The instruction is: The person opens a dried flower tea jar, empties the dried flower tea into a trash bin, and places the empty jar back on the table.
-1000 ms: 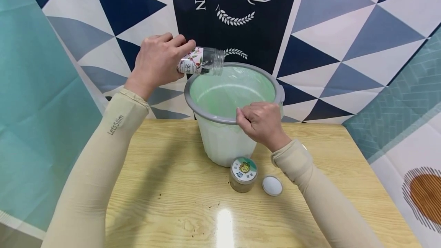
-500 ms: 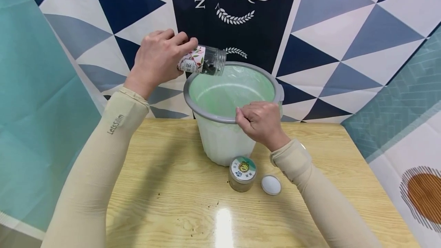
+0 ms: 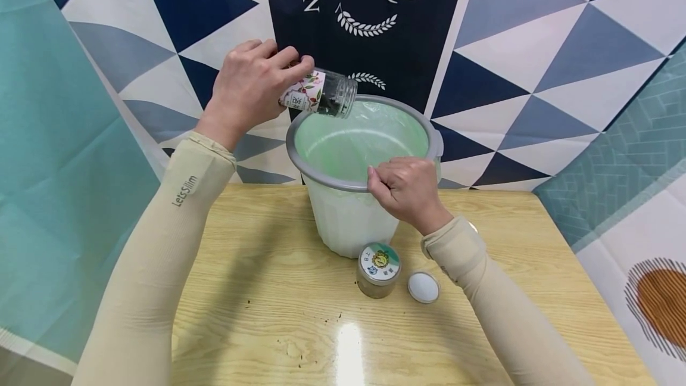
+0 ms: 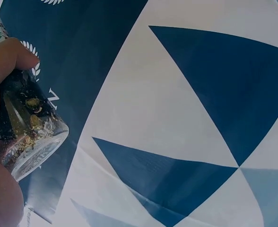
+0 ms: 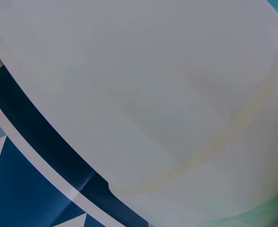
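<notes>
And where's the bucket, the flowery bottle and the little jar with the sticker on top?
Bucket [image 3: 349, 214], head view: its white outer wall.
Flowery bottle [image 3: 311, 92], head view: its label.
Little jar [image 3: 379, 268], head view: the sticker on its lid.

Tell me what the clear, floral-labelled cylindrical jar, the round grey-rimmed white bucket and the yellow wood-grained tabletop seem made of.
Jar: clear, glossy plastic or glass; its contents show through.
Bucket: probably smooth moulded plastic, judging by its faintly fluted sides.
Tabletop: wood or laminate; grain shows, and a bright reflection suggests gloss.

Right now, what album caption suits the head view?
Left grip holding a tilted jar, right grip on the gray rim of a bucket.
</notes>
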